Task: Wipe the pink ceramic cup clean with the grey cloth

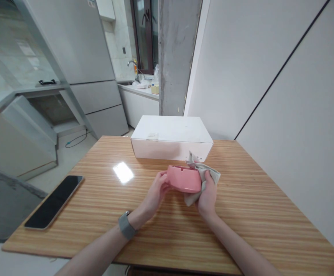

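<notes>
while left fingers curl around pink ashtray, right fingers press gray cloth against it

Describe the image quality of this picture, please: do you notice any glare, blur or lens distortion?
In the head view, a bright glare patch shines on the wooden tabletop; the wide lens makes the concrete pillar and tall grey cabinet lean; the left hand, right hand, pink dish and grey cloth show no strong blur.
</notes>
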Available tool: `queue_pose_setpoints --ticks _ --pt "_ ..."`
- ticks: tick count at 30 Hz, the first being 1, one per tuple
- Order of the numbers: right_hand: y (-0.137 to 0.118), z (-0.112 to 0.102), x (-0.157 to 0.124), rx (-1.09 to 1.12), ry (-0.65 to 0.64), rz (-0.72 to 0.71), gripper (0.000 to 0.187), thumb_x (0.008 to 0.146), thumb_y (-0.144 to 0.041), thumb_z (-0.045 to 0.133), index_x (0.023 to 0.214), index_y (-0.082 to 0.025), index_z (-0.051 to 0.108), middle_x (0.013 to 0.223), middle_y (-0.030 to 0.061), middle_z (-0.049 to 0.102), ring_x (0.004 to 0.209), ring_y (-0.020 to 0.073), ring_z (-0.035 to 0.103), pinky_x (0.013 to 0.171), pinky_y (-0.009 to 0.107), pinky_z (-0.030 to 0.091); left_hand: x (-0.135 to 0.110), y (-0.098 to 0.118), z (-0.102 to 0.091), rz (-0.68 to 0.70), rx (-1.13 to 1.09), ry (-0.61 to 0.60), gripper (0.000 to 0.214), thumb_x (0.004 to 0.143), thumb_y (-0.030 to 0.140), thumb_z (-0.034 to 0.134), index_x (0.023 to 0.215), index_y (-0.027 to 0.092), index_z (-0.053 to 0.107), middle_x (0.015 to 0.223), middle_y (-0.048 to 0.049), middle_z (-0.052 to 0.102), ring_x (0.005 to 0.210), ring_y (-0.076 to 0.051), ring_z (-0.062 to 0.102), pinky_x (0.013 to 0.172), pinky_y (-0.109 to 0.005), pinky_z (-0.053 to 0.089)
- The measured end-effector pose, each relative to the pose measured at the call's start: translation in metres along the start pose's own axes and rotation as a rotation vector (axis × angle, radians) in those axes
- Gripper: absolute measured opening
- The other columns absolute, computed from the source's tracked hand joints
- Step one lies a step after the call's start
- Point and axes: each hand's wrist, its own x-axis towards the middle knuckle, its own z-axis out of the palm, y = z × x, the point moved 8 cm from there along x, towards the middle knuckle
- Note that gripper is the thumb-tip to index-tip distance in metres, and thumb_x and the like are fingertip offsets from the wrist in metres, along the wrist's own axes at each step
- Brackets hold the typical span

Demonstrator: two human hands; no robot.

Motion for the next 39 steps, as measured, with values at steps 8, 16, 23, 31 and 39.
queue_pose_setpoints --ticks 8,16,23,31,39 --pt "0.002 0.009 -0.007 0.163 -0.061 0.105 0.04 0.082 -0.052 0.055 0.106 -0.023 0.068 0.099 0.0037 0.077 0.102 0.0261 0.069 0.095 0.043 0.051 -0.005 0.012 0.013 0.048 -0.078 -0.16 0.06 0.074 0.042 0.079 0.124 0.02 0.055 0.127 -0.0121 0.06 0.118 -0.026 0.055 0.099 -0.037 0.04" --pt "0.005 0.012 -0.013 0.133 -0.111 0.131 0.036 0.081 -0.054 0.058 0.098 -0.025 0.07 0.103 0.0035 0.076 0.106 0.027 0.068 0.097 0.043 0.051 -0.006 0.01 0.02 0.003 -0.103 -0.202 0.075 0.067 0.043 0.083 0.132 0.022 0.051 0.13 -0.0129 0.059 0.123 -0.03 0.052 0.102 -0.039 0.039" --pt "0.012 0.013 -0.014 0.1 -0.123 0.108 0.034 0.083 -0.052 0.06 0.094 -0.022 0.072 0.104 0.0036 0.076 0.115 0.0249 0.063 0.109 0.042 0.04 -0.001 0.018 0.0 0.108 0.08 0.002 0.074 0.063 0.034 0.085 0.128 0.021 0.053 0.12 -0.0105 0.063 0.108 -0.025 0.059 0.091 -0.033 0.047" --pt "0.009 0.013 -0.021 0.034 -0.118 -0.012 0.034 0.086 -0.044 0.061 0.114 -0.025 0.068 0.122 0.0021 0.07 0.12 0.0215 0.059 0.113 0.039 0.033 -0.007 0.022 -0.001 0.094 0.161 0.127 0.087 0.059 0.025 0.087 0.135 0.02 0.046 0.127 -0.0127 0.059 0.11 -0.026 0.061 0.09 -0.034 0.05" --pt "0.015 0.002 -0.005 0.072 -0.021 0.046 0.035 0.085 -0.047 0.057 0.105 -0.021 0.07 0.106 0.0024 0.075 0.108 0.0218 0.065 0.106 0.038 0.042 -0.001 0.02 0.0 0.029 0.122 -0.014 0.063 0.079 0.039 0.073 0.135 0.019 0.055 0.135 -0.0117 0.059 0.128 -0.029 0.05 0.107 -0.04 0.04"
